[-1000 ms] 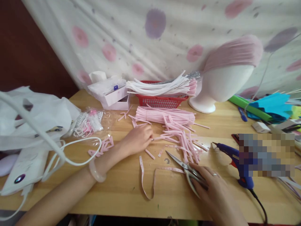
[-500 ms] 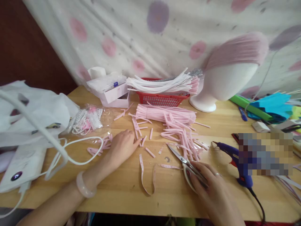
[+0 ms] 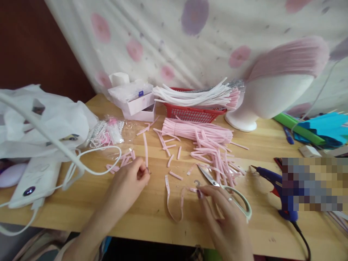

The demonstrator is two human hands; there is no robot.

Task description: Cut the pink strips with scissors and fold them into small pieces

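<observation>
My left hand (image 3: pixel 133 177) is closed, its fingertips pinching a pink pipe cleaner (image 3: pixel 146 148) that points away from me. My right hand (image 3: pixel 224 214) has its fingers apart and appears to hold nothing; its fingertips are close to one end of a narrow tape measure (image 3: pixel 168 197) curled on the table. Just beyond that hand lie scissors (image 3: pixel 240 201) with pale green handles, their blades slightly parted. Several short cut pink pieces (image 3: pixel 176 175) are scattered between the hands. Longer bent pink pipe cleaners (image 3: pixel 214 159) lie in a heap beside a tied pink bundle (image 3: pixel 195 130).
Behind stand a red basket (image 3: pixel 193 113) of white pipe cleaners, small white boxes (image 3: pixel 140 107) and a foam head (image 3: pixel 280 90) with a pink covering. A blue glue gun (image 3: pixel 285 203) lies right. Bagged beads (image 3: pixel 107 132), a white cable (image 3: pixel 100 172) and a power bank (image 3: pixel 35 181) are left.
My right hand has let go of the scissors and shifted left, leaving them on the table. My left hand has drawn nearer and now grips a pink pipe cleaner. The view has shifted slightly.
</observation>
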